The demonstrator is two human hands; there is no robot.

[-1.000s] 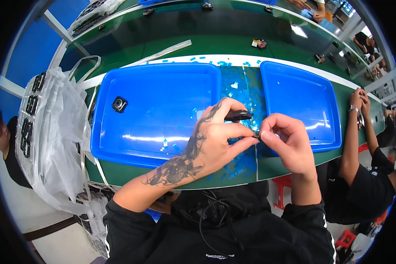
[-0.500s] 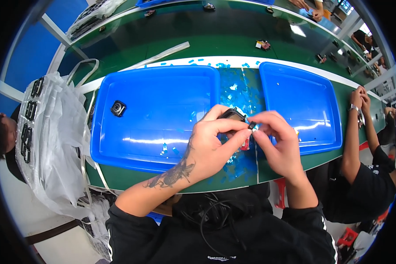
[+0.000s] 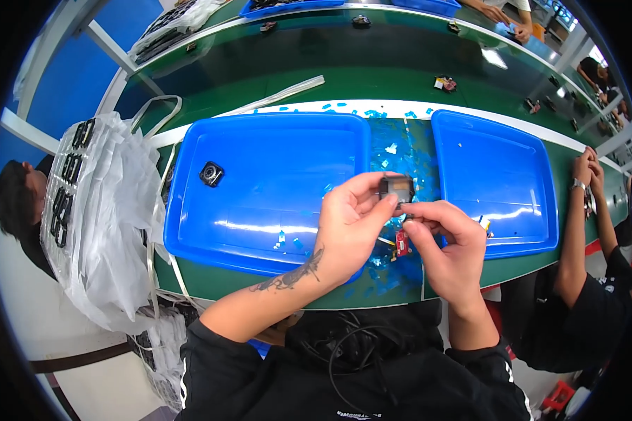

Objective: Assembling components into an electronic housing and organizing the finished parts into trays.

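My left hand is closed round a small black square case, which looks like a watch case and is slightly blurred. Its face shows a brownish rectangle. Close against its lower edge, my right hand pinches thumb to forefinger on a small black part, mostly hidden by the fingertips. Just below the fingertips shows a small red circuit board; whether it hangs from the case or lies on the bench I cannot tell. A similar black square case lies in the left blue tray.
A second blue tray stands to the right. Blue film scraps litter the green bench between the trays. Behind runs a green belt carrying small parts. Plastic-wrapped trays stand left; a co-worker's hands are at right.
The whole view has shifted, moving the scene right and slightly down. The black case has turned in my left hand, showing a flat face. More of the red circuit board shows.
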